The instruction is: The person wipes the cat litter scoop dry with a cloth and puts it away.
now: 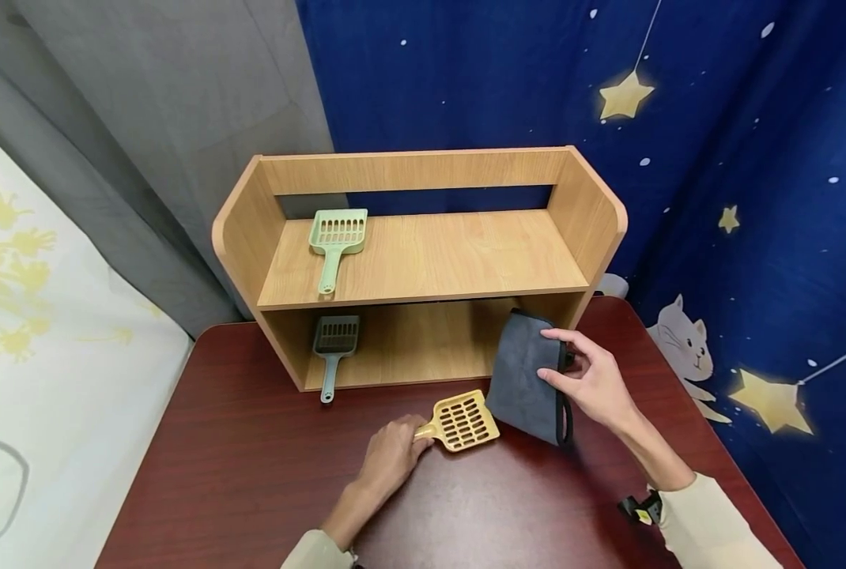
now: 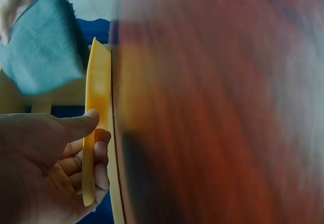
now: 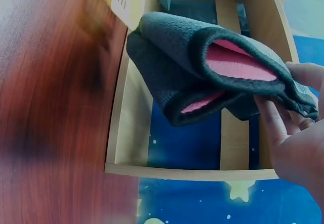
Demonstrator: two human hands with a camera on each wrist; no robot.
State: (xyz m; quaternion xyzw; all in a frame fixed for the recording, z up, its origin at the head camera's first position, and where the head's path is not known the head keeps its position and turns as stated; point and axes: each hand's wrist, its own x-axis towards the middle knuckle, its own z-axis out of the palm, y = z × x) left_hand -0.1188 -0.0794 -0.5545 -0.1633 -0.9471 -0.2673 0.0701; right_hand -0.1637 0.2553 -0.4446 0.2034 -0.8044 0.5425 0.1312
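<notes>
My left hand (image 1: 392,452) grips the handle of a yellow slotted litter scoop (image 1: 463,420), thumb on one side and fingers curled on the other in the left wrist view. The scoop's head points right, close over the table. A folded dark grey cloth (image 1: 526,378) with black edging hangs from my right hand (image 1: 594,378), pinched between thumb and fingers. Pink lining shows inside its folds (image 3: 238,62) in the right wrist view. The cloth's lower left edge comes right up to the scoop's head and overlaps the front of the shelf's lower right.
A two-tier wooden shelf (image 1: 423,296) stands at the back of the dark red table (image 1: 252,474). On its upper tier lies a pale green scoop (image 1: 338,237); on the lower tier a grey-blue scoop (image 1: 332,356), its handle jutting over the front edge. Curtains (image 1: 466,71) hang behind.
</notes>
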